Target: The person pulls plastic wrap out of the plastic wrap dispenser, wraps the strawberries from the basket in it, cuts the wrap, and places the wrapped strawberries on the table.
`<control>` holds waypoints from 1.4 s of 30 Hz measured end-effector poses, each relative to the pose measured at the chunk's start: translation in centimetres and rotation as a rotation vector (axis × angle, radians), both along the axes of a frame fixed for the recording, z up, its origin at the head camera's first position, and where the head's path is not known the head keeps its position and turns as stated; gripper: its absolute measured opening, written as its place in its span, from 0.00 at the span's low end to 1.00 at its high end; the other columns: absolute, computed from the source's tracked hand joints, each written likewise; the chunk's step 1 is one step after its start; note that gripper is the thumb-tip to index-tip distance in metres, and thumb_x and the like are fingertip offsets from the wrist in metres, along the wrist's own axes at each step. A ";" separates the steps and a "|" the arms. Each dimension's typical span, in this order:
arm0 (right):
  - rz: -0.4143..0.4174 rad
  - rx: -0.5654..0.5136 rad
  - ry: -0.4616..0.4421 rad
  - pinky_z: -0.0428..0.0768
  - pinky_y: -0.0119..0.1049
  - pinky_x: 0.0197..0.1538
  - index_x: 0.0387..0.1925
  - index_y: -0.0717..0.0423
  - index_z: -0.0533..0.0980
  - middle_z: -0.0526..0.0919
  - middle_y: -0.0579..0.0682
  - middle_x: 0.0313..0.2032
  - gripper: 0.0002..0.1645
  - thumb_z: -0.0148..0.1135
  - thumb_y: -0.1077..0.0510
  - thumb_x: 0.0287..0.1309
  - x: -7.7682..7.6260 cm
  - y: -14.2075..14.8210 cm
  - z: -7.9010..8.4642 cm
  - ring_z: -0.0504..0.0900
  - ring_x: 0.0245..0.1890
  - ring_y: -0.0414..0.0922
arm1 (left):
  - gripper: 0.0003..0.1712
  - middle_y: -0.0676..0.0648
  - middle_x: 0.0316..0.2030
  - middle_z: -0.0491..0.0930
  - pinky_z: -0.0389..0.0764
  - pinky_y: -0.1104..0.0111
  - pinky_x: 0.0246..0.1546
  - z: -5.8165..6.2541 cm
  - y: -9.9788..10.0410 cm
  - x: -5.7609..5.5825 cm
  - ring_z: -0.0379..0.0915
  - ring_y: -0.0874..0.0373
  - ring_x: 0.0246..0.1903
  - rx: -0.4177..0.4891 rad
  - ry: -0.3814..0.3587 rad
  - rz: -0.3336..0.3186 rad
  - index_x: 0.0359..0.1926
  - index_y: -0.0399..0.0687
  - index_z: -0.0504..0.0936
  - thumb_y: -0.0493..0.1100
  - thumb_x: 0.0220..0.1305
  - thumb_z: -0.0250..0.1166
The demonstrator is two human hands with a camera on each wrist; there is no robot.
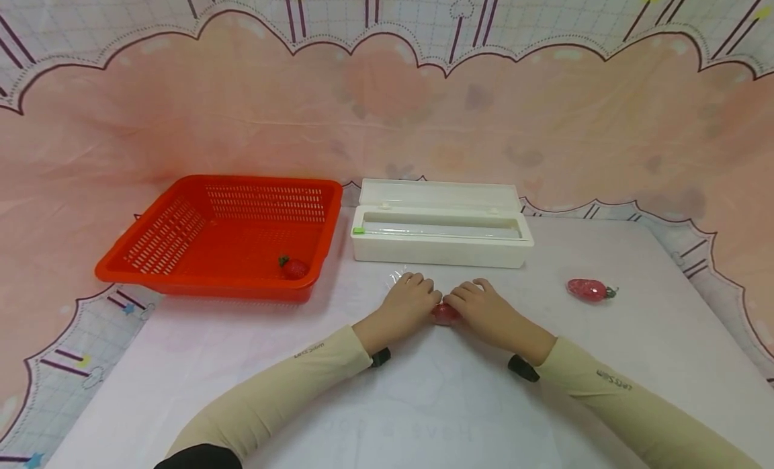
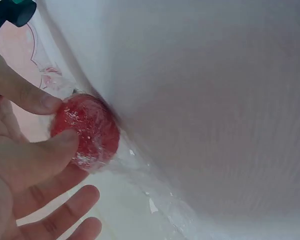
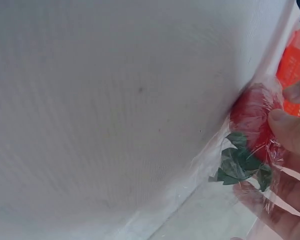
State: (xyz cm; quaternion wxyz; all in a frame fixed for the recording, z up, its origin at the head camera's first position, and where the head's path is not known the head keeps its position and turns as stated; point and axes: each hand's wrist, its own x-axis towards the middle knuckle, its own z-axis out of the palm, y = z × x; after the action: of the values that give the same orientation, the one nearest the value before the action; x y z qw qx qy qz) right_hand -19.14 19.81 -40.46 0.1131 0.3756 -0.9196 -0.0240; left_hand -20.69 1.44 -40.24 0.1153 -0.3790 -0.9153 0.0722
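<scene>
Here's the strawberry (image 1: pixel 444 314), right between your hands and in front of the box, film shining all over its red sides. The leaves (image 3: pixel 242 162) are under plastic too, and from the left wrist view a loose tail of film (image 2: pixel 177 212) trails off the fruit. You've got it both ways: your left hand (image 1: pixel 410 301) pinches with thumb and forefinger, other fingers spread; your right hand (image 1: pixel 486 311) nips the far side, thumb tip against the wrap, lower fingers loose. Nice, light contact, and I'd keep it that way, since a squeeze could bruise soft fruit. Best to smooth that tail round snugly, press the overlap flat, and tuck gently at the leaves so they don't poke through. Beyond, the white box (image 1: pixel 441 250) stands lid up, the red basket (image 1: pixel 205 291) at left holds another berry (image 1: pixel 294 268), and a shiny, wrapped-looking one (image 1: pixel 586 289) lies well apart at right.
</scene>
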 end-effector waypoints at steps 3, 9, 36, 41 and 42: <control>-0.018 0.007 -0.035 0.73 0.52 0.53 0.45 0.56 0.77 0.83 0.51 0.41 0.15 0.64 0.61 0.54 0.0 0.0 0.1 0.79 0.46 0.50 | 0.11 0.53 0.37 0.80 0.71 0.66 0.46 0.0 0.0 0.0 0.72 0.58 0.40 -0.001 0.021 -0.019 0.42 0.53 0.83 0.46 0.57 0.65; -0.043 0.039 -0.116 0.72 0.54 0.53 0.47 0.57 0.78 0.82 0.52 0.41 0.24 0.70 0.51 0.49 -0.1 -0.1 0.2 0.79 0.47 0.51 | 0.15 0.52 0.40 0.80 0.72 0.65 0.49 0.1 0.1 -0.1 0.73 0.57 0.42 -0.064 -0.060 -0.012 0.43 0.52 0.84 0.51 0.56 0.66; -0.054 -0.064 -0.185 0.71 0.52 0.54 0.41 0.55 0.78 0.78 0.50 0.42 0.13 0.60 0.52 0.59 0.2 0.7 -0.2 0.75 0.47 0.48 | 0.17 0.53 0.39 0.80 0.70 0.65 0.51 -0.4 0.2 -0.1 0.72 0.58 0.41 -0.078 -0.089 -0.020 0.40 0.54 0.85 0.57 0.56 0.66; -0.046 -0.087 -0.120 0.71 0.51 0.54 0.45 0.55 0.75 0.78 0.51 0.44 0.17 0.63 0.52 0.57 0.2 0.6 -0.2 0.76 0.49 0.49 | 0.17 0.53 0.38 0.80 0.70 0.67 0.49 -1.2 0.2 -0.5 0.72 0.59 0.40 -0.081 -0.072 -0.020 0.39 0.54 0.85 0.58 0.56 0.64; -0.041 -0.098 -0.102 0.71 0.51 0.54 0.45 0.54 0.75 0.78 0.50 0.43 0.17 0.64 0.52 0.55 0.2 0.5 -0.2 0.76 0.48 0.49 | 0.17 0.53 0.38 0.80 0.70 0.67 0.49 -1.2 0.2 -0.5 0.72 0.59 0.40 -0.079 -0.070 -0.016 0.39 0.54 0.85 0.59 0.57 0.64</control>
State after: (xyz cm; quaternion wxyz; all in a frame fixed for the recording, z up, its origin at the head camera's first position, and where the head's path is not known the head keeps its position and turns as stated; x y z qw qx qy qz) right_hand -18.93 20.35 -40.66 0.0838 0.3516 -0.9316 0.0380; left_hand -21.23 1.62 -41.45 0.0685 -0.3931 -0.9121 0.0941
